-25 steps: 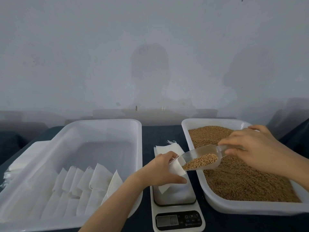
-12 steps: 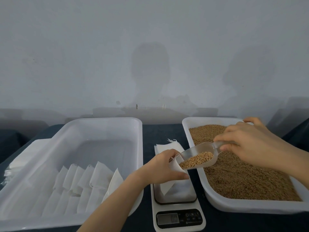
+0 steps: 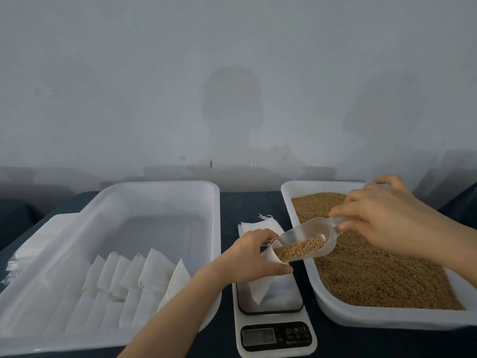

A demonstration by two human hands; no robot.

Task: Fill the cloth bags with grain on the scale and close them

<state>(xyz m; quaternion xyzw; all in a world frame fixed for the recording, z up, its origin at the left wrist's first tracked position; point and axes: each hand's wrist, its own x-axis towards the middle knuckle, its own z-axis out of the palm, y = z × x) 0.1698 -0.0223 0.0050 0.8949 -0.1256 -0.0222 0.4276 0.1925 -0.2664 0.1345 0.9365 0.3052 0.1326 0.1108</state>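
Note:
My left hand [image 3: 251, 259] holds a white cloth bag [image 3: 260, 288] by its mouth over the white scale [image 3: 273, 332]; the bag's lower end rests on the scale plate. My right hand [image 3: 382, 220] grips the handle of a clear plastic scoop [image 3: 307, 241] tilted down to the left, its lip at the bag's mouth. Brown grain lies in the scoop's front. The white tray [image 3: 291, 197] on the right is full of brown grain [image 3: 374, 275].
A large white tub [image 3: 154, 192] on the left holds several filled white bags [image 3: 134, 277] in a row. A stack of flat empty bags [image 3: 260, 224] lies behind the scale. A pile of white sheets [image 3: 46, 233] sits at the far left. Dark cloth covers the table.
My right hand has raised the handle end and moved the scoop left, from beside the bag into its mouth. The grain has slid to the scoop's front. My left hand kept its hold.

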